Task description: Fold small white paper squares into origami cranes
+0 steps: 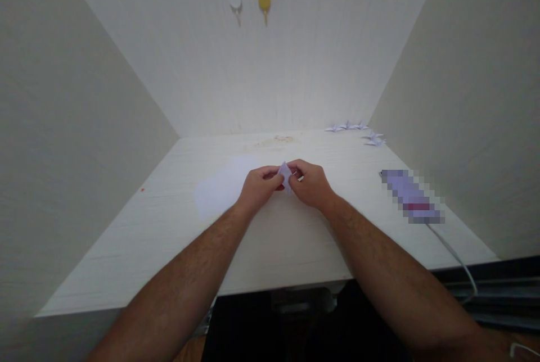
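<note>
A small folded piece of pale lavender paper (285,171), diamond-shaped with a point at the top, is held upright above the middle of the table. My left hand (262,183) pinches its left side, the thumb resting on the face turned to me. On the right edge, my right hand (309,182) grips it the same way between thumb and fingers. The fingertips behind the paper are partly hidden. Left of my hands lies a pale sheet of paper (219,188), flat on the white table (291,249).
Several folded paper cranes (347,126) stand in the back right corner. A phone (411,196), its screen blurred out, lies at right with a white cable (453,252) running over the front edge. Walls enclose three sides; a white hook (235,0) and yellow hook (264,1) are on the back one.
</note>
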`<state>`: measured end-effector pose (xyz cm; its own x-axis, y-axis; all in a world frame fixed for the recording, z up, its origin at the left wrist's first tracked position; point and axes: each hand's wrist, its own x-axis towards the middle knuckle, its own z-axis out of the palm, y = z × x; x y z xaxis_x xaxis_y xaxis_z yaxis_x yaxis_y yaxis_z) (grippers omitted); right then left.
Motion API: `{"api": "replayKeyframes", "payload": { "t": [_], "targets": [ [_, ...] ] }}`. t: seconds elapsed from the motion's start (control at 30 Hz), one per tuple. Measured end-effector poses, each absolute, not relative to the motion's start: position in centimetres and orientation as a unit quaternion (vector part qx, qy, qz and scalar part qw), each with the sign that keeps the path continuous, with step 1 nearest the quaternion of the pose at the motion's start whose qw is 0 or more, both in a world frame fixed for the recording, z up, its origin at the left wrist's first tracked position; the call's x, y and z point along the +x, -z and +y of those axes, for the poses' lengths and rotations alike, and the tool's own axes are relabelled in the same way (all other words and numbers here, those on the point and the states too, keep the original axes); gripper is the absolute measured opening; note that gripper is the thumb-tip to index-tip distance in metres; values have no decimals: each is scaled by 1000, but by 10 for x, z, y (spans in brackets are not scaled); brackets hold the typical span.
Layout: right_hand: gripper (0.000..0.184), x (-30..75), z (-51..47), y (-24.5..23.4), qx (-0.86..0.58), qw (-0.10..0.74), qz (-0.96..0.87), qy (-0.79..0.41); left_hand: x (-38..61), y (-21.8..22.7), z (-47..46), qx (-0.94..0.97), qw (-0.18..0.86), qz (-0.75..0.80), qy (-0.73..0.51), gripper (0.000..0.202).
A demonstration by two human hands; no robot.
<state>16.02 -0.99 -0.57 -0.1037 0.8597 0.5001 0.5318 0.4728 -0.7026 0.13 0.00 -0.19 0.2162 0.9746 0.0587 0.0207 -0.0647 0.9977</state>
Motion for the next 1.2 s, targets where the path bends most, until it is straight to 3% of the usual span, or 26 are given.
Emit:
{"api": "replayKeyframes", "payload": {
  "t": [0.37,0.83,1.03,1.2],
  "targets": [
    [6,159,-7,8,-572,420,-690,-145,9,5,-2,655,434,434,-441,32],
    [11,161,-6,11,-589,416,-673,-163,6,8,1,644,498,403,-419,40],
    [6,162,-3,11,-558,447,-661,-228,4,8,4,615,533,394,-427,38],
    [20,158,-5,3,-488,486,-597,-411,-1,3,5,531,584,382,-480,30]
  ]
}}
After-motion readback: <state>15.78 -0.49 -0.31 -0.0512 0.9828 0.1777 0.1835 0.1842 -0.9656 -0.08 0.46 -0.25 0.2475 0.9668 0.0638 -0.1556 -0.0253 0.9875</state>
